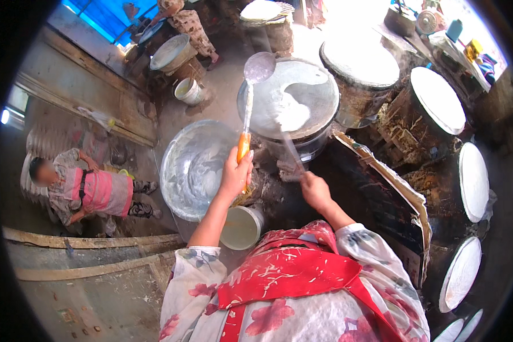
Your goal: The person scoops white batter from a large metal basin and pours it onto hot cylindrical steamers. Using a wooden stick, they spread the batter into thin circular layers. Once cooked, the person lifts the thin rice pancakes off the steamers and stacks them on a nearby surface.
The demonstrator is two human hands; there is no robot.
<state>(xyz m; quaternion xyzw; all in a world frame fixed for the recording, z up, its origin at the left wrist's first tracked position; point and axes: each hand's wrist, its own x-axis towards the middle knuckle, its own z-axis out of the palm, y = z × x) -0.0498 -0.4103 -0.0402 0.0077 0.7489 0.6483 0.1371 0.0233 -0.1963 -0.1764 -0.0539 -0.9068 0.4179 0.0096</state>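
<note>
My left hand is wrapped around the orange handle of a metal ladle, its whitish bowl raised over the left edge of a round steaming cooker. My right hand grips a thin stick-like tool, blurred, whose far end reaches the white batter. That batter lies in a patch on the cooker's round top, with a curved film spreading toward its far side. Left of the cooker sits a wide metal basin with whitish liquid in its bottom.
Nearest my body stands a pale bucket. A ragged-edged panel rises at right, beyond which stand several round white-topped vessels. A person in a pink apron is at left. Another person works beside a basin at the back.
</note>
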